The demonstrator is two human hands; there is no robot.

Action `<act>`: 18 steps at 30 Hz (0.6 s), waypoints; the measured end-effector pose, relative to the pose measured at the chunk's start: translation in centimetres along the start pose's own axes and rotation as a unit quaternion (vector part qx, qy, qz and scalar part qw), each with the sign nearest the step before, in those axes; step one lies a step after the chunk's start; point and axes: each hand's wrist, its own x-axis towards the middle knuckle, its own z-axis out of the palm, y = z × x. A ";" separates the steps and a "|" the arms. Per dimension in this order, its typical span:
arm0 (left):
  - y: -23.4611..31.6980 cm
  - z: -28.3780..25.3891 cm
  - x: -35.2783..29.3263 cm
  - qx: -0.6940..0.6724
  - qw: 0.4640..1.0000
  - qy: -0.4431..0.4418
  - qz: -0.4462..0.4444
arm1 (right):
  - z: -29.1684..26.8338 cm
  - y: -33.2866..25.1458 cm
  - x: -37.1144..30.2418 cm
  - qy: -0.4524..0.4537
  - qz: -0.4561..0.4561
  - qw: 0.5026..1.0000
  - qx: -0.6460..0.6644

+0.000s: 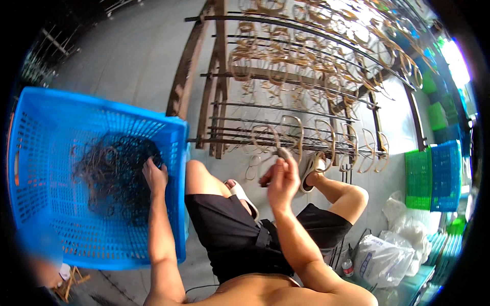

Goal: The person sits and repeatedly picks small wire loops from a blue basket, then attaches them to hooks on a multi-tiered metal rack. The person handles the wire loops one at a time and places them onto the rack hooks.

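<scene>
At frame left, the left hand [157,176] touches a dark tangle [115,178] just inside the blue crate's [176,204] right wall; the right hand [284,182] hangs mid-frame near the rack [182,76], both hands' finger grip unclear, grey floor [117,61] stretching upper left.

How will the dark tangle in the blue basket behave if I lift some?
The dark tangle will probably sag and flex, since its strands look thin and curly. Pieces may snag and rise together, as they overlap in a heap. It's likely light for its bulk: the blue basket shows through its thinner edges.
</scene>
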 end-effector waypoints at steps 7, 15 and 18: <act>-0.3 0.5 3.2 0.109 0.958 -0.258 0.064 | 4.3 2.5 0.6 0.116 0.044 0.991 0.042; 2.2 -6.9 2.7 0.168 0.974 -0.110 0.103 | 5.9 1.0 2.7 0.099 0.071 0.984 0.132; 1.8 -9.0 3.2 -0.084 0.993 0.012 0.079 | 6.2 0.9 2.6 0.088 0.068 0.988 0.104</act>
